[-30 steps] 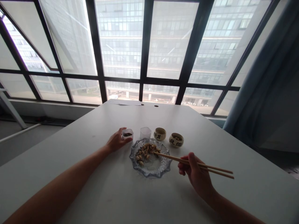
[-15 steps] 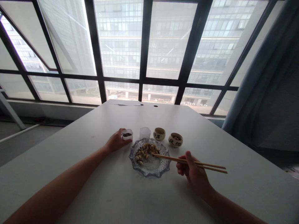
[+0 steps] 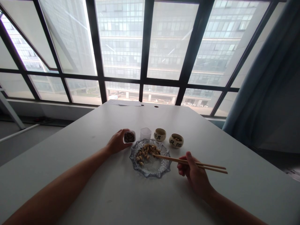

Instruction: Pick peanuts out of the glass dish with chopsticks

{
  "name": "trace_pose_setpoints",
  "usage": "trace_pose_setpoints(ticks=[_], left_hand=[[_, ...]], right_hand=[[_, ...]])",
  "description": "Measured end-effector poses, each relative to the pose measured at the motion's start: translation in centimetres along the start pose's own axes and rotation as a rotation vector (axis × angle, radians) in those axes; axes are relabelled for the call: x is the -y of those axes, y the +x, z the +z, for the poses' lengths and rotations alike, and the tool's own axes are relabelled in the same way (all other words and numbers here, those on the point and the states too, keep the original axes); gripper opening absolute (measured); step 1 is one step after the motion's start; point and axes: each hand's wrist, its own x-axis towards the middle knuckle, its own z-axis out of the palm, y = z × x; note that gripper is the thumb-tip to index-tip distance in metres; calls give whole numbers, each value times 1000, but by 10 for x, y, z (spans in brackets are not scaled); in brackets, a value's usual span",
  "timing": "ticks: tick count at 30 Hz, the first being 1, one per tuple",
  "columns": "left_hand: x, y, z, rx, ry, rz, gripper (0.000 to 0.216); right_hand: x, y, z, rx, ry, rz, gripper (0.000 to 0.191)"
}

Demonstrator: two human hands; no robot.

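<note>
Plastic and probably light, best held by its sidewalls, the squarish cup (image 3: 135,138) my left hand (image 3: 117,142) grasps tilts just left of the glass dish (image 3: 153,165), while right of it my right hand (image 3: 193,172) grips wooden chopsticks (image 3: 169,158).

At the 10 o'clock side of the glass plate (image 3: 152,165), the left hand (image 3: 117,142) rotated the small white cup (image 3: 135,137) from near upright to a tilt, so that its mouth turned toward 6 o'clock and its dark contents (image 3: 129,137) showed across the opening. The cup also shifted slightly toward 4 o'clock, nearer the plate. Before this tilt, the right hand (image 3: 194,175) moved slightly toward 9 o'clock, bringing the rear ends of the chopsticks (image 3: 168,158) closer to the plate.
</note>
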Motion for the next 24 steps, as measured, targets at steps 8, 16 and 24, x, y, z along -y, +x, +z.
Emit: trace_pose_setpoints(ticks=[8, 16, 24], left_hand=[[2, 1, 2, 2, -39, -9, 65], [-1, 0, 0, 13, -89, 8, 64], [-3, 0, -2, 15, -107, -19, 66]], right_hand=[[13, 11, 13, 17, -27, -156, 54], [35, 44, 102, 300, -203, -583, 46], [26, 62, 108, 377, -431, -587, 46]])
